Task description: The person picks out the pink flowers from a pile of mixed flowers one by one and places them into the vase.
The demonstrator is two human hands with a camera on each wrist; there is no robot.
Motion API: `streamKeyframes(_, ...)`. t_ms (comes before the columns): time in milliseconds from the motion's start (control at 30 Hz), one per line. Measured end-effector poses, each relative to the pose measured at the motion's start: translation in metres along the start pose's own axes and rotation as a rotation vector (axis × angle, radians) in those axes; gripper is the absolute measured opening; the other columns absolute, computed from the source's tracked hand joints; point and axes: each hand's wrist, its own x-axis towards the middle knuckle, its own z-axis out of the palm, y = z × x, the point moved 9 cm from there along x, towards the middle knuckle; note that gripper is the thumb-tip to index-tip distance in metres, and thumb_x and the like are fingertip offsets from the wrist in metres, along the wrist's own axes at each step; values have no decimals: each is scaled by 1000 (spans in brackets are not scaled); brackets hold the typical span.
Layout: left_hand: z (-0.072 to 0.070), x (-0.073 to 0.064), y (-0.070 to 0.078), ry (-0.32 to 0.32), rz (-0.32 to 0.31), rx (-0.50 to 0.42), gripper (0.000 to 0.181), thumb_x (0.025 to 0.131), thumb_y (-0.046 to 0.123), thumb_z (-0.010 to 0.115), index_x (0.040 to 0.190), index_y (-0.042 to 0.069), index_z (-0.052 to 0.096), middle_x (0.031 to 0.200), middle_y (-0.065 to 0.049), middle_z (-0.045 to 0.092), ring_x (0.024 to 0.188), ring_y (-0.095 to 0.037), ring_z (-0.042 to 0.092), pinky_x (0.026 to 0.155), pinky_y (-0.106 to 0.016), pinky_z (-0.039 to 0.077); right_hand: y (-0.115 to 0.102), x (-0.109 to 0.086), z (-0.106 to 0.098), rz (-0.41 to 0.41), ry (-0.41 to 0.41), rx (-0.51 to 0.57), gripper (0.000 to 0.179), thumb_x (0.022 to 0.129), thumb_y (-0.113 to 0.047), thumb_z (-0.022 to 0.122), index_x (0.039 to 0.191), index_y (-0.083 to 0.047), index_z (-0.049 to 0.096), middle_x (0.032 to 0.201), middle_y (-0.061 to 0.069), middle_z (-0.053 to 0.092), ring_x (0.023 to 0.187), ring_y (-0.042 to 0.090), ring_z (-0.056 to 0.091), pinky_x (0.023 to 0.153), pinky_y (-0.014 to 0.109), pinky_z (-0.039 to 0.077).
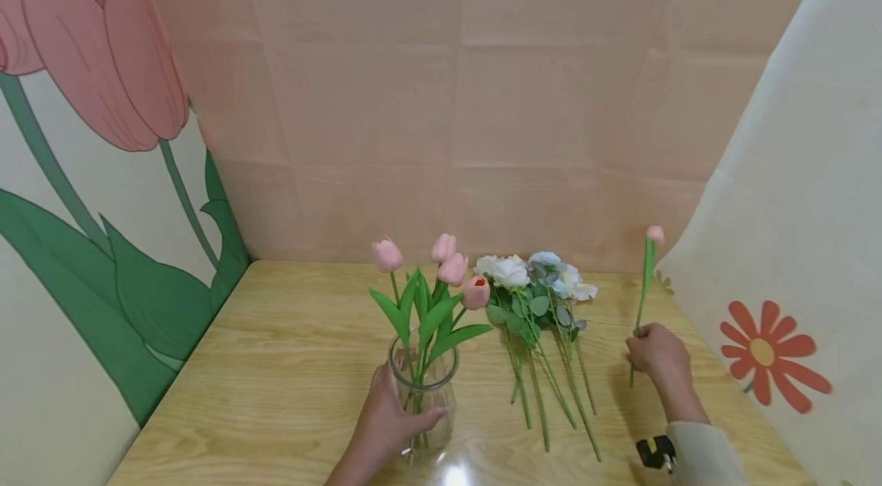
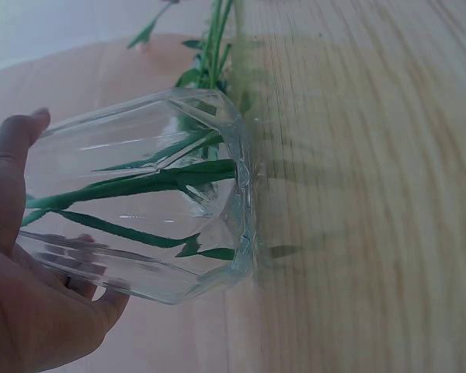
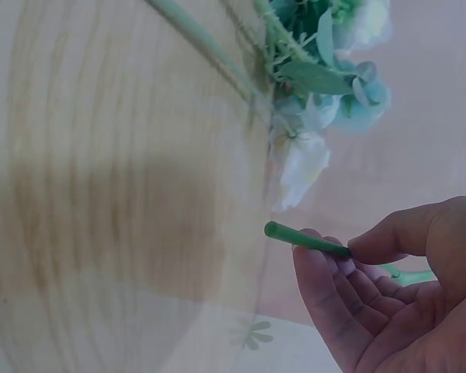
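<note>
A clear glass vase (image 1: 423, 394) is held upright on the wooden tabletop (image 1: 289, 363) by the left hand (image 1: 386, 425), whose grip is wrapped around the vase's lower body, thumb on one side and fingers on the other. Four pink tulips (image 1: 451, 269) with green leaves are seen standing in the vase, and in the left wrist view their green stems (image 2: 140, 186) are visible through the faceted glass (image 2: 163, 194), reaching down towards the thick base resting on the wood.

A single pink tulip (image 1: 654, 234) is held nearly upright by the right hand (image 1: 658, 356), well to the right of the vase. Its stem (image 3: 307, 241) is pinched low down between the thumb and curled fingers (image 3: 349, 287), so this grip is clenched on the stem, with a short cut end left projecting past the fingers above the tabletop.

Between the two hands, a bunch of white and pale blue roses (image 1: 537, 275) is laid flat on the tabletop, heads pointing towards the back wall and long stems trailing towards the person. The direct line from the held tulip to the vase is crossed by this bunch. A small black and yellow device (image 1: 654, 453) is worn at the right wrist beside a pale sleeve (image 1: 703, 455). The tabletop is enclosed by a pink paper backdrop (image 1: 482, 88), a left panel painted with a large tulip (image 1: 103, 50), and a right panel bearing an orange daisy (image 1: 765, 352).
</note>
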Motion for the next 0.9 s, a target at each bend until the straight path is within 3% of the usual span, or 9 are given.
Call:
streamKeyframes(200, 0, 0, -1, 6, -27, 0, 109, 69, 51, 90, 155, 13, 33, 136, -20, 49, 123, -39, 54, 102, -62, 47, -13, -6, -7, -26, 17, 35, 33, 91, -18, 51, 109, 8, 60, 102, 27, 70, 78, 29, 72, 67, 46, 55)
streamKeyframes(500, -1, -1, 2, 11, -8, 7, 106, 69, 48, 90, 153, 14, 35, 135, -22, 50, 120, -39, 56, 100, -62, 48, -32, -19, -14, -39, 19, 84, 37, 93, -15, 48, 118, 12, 53, 106, 31, 69, 75, 24, 74, 66, 43, 58)
streamKeyframes(900, 0, 0, 0, 3, -5, -8, 104, 71, 50, 89, 153, 15, 35, 135, -24, 48, 121, -40, 54, 100, -63, 48, -44, -31, -17, -60, 8, 106, 49, 94, -17, 47, 131, 16, 46, 114, 32, 66, 86, 31, 73, 68, 43, 58)
